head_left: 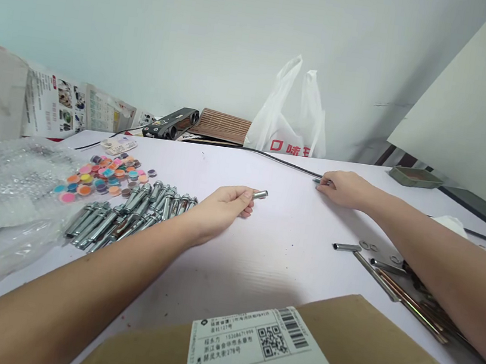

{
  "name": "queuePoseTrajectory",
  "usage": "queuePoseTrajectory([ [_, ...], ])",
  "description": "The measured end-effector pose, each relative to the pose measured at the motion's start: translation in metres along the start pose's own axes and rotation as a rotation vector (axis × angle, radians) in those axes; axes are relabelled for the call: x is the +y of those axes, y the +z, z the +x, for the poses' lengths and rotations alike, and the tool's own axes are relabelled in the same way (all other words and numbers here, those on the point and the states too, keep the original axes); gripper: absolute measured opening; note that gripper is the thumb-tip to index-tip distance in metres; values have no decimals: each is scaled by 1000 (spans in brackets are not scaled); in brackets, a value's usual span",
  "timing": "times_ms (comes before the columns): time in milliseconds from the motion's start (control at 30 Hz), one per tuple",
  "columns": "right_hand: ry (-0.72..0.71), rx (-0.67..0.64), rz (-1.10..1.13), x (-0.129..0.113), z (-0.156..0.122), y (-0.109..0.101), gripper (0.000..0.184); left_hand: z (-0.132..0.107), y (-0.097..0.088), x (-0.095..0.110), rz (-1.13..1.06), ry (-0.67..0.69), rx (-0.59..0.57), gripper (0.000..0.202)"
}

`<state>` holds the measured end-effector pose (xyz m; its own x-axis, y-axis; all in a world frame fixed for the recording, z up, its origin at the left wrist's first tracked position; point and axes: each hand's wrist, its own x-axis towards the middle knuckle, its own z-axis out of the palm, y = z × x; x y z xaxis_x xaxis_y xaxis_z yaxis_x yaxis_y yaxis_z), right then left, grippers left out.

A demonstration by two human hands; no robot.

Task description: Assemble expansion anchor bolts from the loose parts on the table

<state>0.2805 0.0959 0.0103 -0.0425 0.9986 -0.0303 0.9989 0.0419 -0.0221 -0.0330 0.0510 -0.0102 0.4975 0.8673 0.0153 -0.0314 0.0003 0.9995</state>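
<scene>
Metal sleeve, one; pinched by left hand, open end best kept clear. Small metal part (mostly hidden), one; pinched by right hand.

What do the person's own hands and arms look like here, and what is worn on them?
The left hand and right hand are both bare, with no gloves and no rings that can be made out. The left forearm and right forearm are uncovered: no sleeve, watch, bracelet or obvious marking shows on either.
</scene>
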Motion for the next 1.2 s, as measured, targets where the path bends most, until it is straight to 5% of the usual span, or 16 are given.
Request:
queuePoseTrajectory([
  [167,-53,79,109,-18,-7,-16,20,3,-8,0,-329,-135,-27,23],
  [367,-236,188,406,-88,-49,-47,18,4,-8,4,-452,-205,81,19],
  [567,-381,138,799,-139,-70,-25,19,0,0,5,-487,-65,95,19],
  [800,-438,168,953,-152,-66,9,21,-2,4,2,-407,57,57,14],
  [1200,-503,166,1012,-153,-65,16,22,1,3,4,-190,117,40,25],
])
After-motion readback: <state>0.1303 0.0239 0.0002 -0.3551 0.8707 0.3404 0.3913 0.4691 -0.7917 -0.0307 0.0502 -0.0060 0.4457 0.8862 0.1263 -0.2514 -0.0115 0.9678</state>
